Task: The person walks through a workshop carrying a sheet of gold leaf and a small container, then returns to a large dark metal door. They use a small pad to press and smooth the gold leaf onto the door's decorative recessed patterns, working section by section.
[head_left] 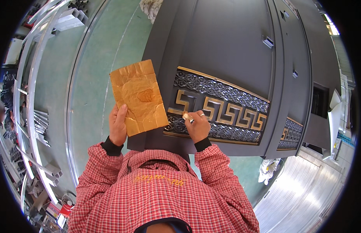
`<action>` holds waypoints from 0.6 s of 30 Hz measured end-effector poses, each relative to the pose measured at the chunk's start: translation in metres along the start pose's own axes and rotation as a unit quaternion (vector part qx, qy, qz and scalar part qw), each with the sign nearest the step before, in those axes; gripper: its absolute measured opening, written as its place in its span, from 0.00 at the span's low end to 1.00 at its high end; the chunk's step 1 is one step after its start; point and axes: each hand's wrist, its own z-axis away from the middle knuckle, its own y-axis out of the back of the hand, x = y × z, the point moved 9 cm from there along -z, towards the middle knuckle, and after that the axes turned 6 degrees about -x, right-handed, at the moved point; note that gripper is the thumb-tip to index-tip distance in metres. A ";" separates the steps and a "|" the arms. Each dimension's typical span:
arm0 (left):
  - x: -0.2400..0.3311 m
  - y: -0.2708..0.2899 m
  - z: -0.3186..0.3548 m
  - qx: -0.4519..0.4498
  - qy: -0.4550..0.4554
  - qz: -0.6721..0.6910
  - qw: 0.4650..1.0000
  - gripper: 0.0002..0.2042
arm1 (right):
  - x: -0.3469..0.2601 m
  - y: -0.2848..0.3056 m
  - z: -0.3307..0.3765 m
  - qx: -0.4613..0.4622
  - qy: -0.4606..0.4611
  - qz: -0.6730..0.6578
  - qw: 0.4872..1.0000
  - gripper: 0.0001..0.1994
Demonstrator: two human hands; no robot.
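Note:
My left hand (118, 124) grips the lower left edge of a gold-coated piece of cardboard (130, 87). A wet-looking brown-gold smear lies near the cardboard's middle. In my right hand (199, 126) is a small paintbrush (186, 115), pinched in the fingers, most of its handle hidden. Its pale tip meets the left end of a raised gold key-pattern band (228, 112). That band is set in a dark grey door panel (227, 42), between two rows of dark scrolled relief (211, 87) edged by thin gold strips. The cardboard is held just left of the panel.
Another grey panel with a similar gold-patterned inset (291, 134) stands to the right. Small metal brackets (268, 41) stick out of the panels. Long metal rails (36, 89) and stacked profiles line the left side of a green floor (99, 77). Crumpled wrapping (268, 171) lies below the panel's right end.

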 end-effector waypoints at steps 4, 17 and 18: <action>-0.001 -0.001 -0.001 0.001 -0.002 0.006 1.000 0.17 | 0.000 -0.002 -0.004 -0.001 -0.004 -0.009 1.000 0.07; 0.003 0.004 -0.001 0.012 -0.005 0.008 1.000 0.17 | 0.000 0.009 -0.007 0.033 0.023 0.039 0.998 0.08; 0.003 0.006 -0.002 0.010 -0.005 0.008 1.000 0.17 | 0.000 0.015 -0.014 0.046 0.019 0.023 0.999 0.08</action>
